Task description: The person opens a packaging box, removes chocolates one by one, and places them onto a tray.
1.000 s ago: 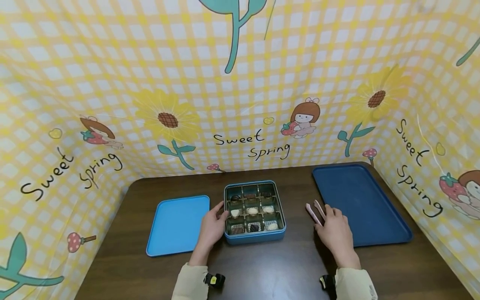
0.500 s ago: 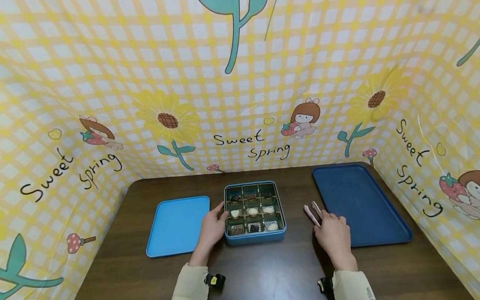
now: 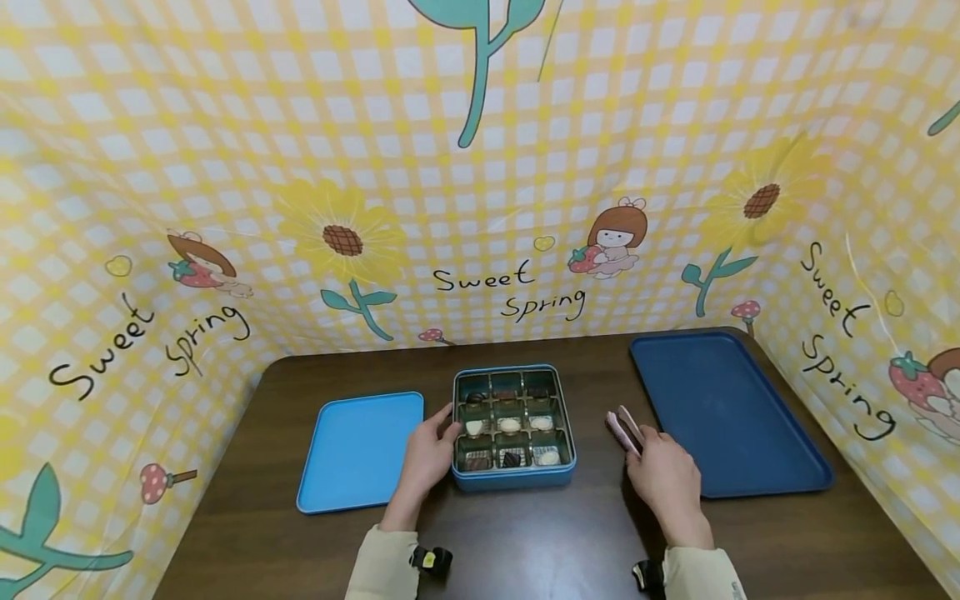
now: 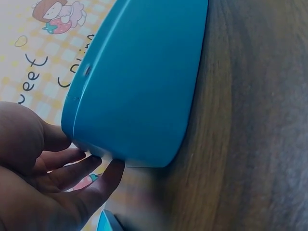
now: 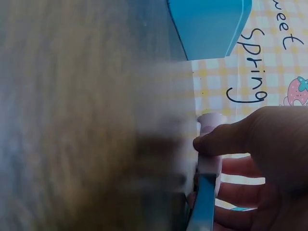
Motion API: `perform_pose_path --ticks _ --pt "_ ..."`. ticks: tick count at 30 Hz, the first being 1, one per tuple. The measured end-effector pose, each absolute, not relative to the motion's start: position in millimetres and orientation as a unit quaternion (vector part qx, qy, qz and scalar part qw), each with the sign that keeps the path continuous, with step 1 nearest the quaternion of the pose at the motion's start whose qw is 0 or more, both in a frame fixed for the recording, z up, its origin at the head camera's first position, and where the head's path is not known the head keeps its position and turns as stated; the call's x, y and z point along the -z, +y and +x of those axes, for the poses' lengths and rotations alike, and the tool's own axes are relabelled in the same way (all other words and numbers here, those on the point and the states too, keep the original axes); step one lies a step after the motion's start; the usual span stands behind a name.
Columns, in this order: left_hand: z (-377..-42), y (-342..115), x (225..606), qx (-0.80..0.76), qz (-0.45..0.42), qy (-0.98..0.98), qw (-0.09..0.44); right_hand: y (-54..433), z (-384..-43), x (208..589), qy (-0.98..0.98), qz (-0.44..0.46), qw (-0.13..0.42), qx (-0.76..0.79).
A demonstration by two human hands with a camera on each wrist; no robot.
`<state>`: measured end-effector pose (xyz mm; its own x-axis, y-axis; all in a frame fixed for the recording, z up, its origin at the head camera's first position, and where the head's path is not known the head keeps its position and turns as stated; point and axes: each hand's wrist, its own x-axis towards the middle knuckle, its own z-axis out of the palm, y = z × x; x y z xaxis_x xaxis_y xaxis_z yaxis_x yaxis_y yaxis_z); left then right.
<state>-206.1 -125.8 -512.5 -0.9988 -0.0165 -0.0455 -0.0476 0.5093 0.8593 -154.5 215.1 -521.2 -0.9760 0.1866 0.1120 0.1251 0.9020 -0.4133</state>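
Note:
A blue tin box (image 3: 513,479) stands in the middle of the table with a divided insert. Its compartments hold dark chocolates (image 3: 512,459) and pale chocolates (image 3: 508,425). At the box's left side is my left hand (image 3: 429,454), its thumb at the rim and its fingertips against the outer wall, as the left wrist view also shows. My right hand (image 3: 664,475), right of the box, holds pink tongs (image 3: 624,430) between thumb and fingers. The tong tips point away from me and slightly left, a small gap between them.
A light blue tray (image 3: 362,450) lies left of the box, close to the left forearm. A larger dark blue tray (image 3: 738,417) lies to the right, beside the right hand. A yellow checked cloth (image 3: 480,200) hangs around the brown table (image 3: 540,542).
My right hand has shifted slightly left with the tongs, and the gap between their tips has narrowed. The left hand stays at the box. The head view has swung slightly left.

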Motion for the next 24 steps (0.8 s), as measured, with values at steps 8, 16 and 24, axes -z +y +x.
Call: perform_pose_path --ticks 8,16,24 --pt "-207.2 -124.2 512.6 -0.505 -0.025 0.863 0.019 215.2 -155.6 515.3 -0.963 -0.081 0.089 -0.240" --pt "-207.8 -124.9 513.6 -0.549 -0.044 0.834 0.025 214.8 -162.0 504.4 -0.949 -0.051 0.141 -0.277" --pt "-204.2 -122.5 519.0 -0.565 -0.054 0.823 0.023 212.1 -171.8 488.3 -0.935 -0.021 0.182 -0.304"
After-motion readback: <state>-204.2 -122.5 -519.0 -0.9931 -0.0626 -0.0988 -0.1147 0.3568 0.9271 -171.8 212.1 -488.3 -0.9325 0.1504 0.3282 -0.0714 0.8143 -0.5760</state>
